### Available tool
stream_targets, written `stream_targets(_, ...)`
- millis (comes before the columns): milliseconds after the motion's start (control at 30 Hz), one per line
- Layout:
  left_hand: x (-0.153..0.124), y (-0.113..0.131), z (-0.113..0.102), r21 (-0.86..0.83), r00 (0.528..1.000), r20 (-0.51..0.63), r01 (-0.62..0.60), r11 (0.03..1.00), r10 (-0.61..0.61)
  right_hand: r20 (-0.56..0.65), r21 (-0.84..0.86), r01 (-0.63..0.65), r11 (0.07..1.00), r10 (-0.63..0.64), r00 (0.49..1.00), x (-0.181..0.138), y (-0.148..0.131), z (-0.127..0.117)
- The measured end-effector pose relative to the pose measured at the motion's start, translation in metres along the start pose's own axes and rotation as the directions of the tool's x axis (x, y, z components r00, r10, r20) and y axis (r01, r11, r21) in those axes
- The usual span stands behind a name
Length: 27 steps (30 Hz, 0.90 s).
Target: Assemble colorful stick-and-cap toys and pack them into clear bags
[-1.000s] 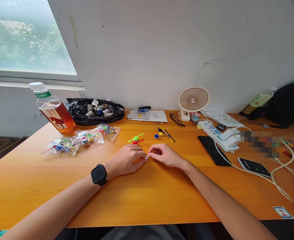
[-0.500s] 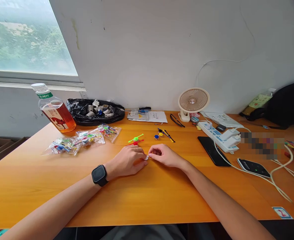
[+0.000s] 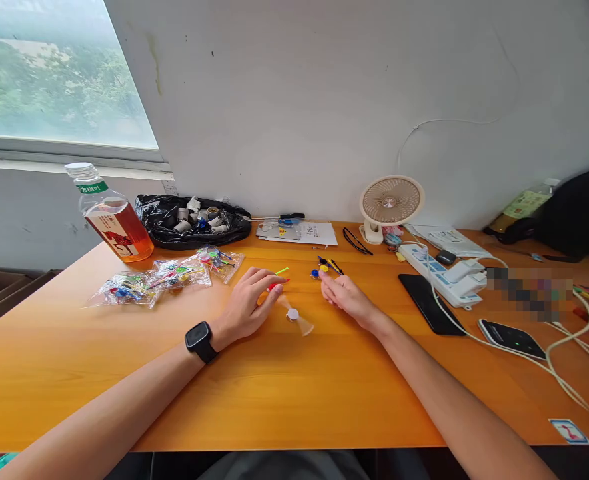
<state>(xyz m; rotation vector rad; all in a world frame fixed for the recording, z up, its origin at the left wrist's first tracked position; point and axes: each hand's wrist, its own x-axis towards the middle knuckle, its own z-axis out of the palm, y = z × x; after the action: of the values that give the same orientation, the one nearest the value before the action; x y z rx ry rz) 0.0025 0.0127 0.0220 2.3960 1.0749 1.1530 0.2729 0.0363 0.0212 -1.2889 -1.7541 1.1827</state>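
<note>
My left hand point(image 3: 249, 301), with a black watch on its wrist, lies on the orange table point(image 3: 274, 387) with its fingers stretched toward a red and a green stick toy point(image 3: 280, 279). My right hand point(image 3: 343, 295) is open too, fingertips close to small blue and yellow toy parts point(image 3: 318, 271). Between the hands a small white propeller-like toy point(image 3: 294, 315) lies loose on the table, blurred as if spinning. Neither hand holds anything.
Clear bags of coloured toy parts point(image 3: 164, 279) lie at the left, with a tea bottle point(image 3: 108, 217) and a black bag of rolls point(image 3: 194, 220) behind. A fan point(image 3: 390, 203), power strip point(image 3: 441, 270), phones point(image 3: 427, 300) and cables point(image 3: 564, 360) crowd the right side.
Both hands pinched the small white toy together before. Now they have let go and moved apart toward the far side, and the toy lies free on the table.
</note>
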Motion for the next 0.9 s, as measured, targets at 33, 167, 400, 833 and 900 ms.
stream_targets(33, 0.000, 0.000, 0.000, 0.003, 1.000, -0.002, 0.002, 1.000, -0.002, -0.045, 0.000, 0.012, 1.000, -0.012, 0.999, 0.001, 0.000, -0.003)
stream_targets(167, 0.001, 0.000, 0.001, 0.039, 1.000, -0.010, 0.015, 0.999, -0.014, -0.219, -0.211, 0.043, 0.977, -0.090, 0.971, 0.008, 0.009, -0.020)
stream_targets(400, 0.001, -0.015, 0.004, 0.101, 0.996, 0.010, 0.086, 0.991, -0.088, -0.312, -0.688, -0.050, 0.724, -0.233, 0.921, 0.011, 0.029, -0.044)
stream_targets(833, 0.000, -0.019, 0.007, 0.054, 0.972, 0.122, 0.195, 0.979, -0.200, -0.307, -0.779, -0.143, 0.610, -0.173, 0.936, 0.009, 0.027, -0.036)
stream_targets(900, 0.000, -0.019, 0.007, 0.058, 0.971, 0.127, 0.198, 0.978, -0.204, -0.322, -0.786, -0.162, 0.596, -0.172, 0.931, 0.009, 0.027, -0.036)
